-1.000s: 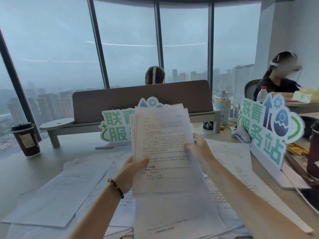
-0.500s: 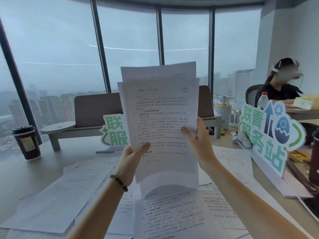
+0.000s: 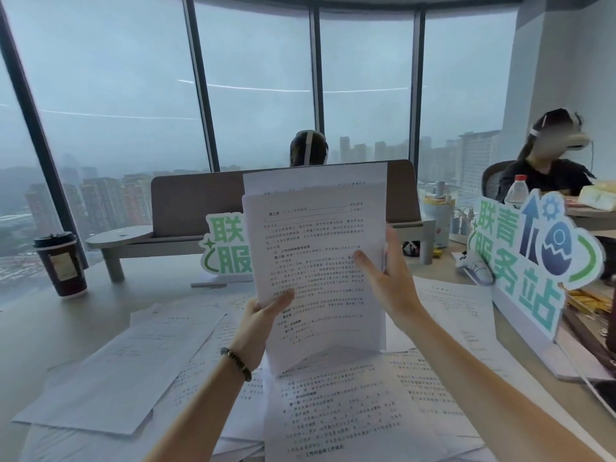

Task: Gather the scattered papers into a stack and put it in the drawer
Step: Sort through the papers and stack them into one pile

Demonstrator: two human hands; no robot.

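Where stack (image 3: 316, 261) rises, sign (image 3: 226, 250) half-hidden.

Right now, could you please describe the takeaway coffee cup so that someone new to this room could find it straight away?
Start at the wall of tall floor-to-ceiling windows and follow the pale desk to its far left edge. There stands the dark maroon paper cup with a black lid and a pale label, upright and alone. Unlike the white plastic bottle with a red cap on the right, it is dark and clear of the scattered papers.
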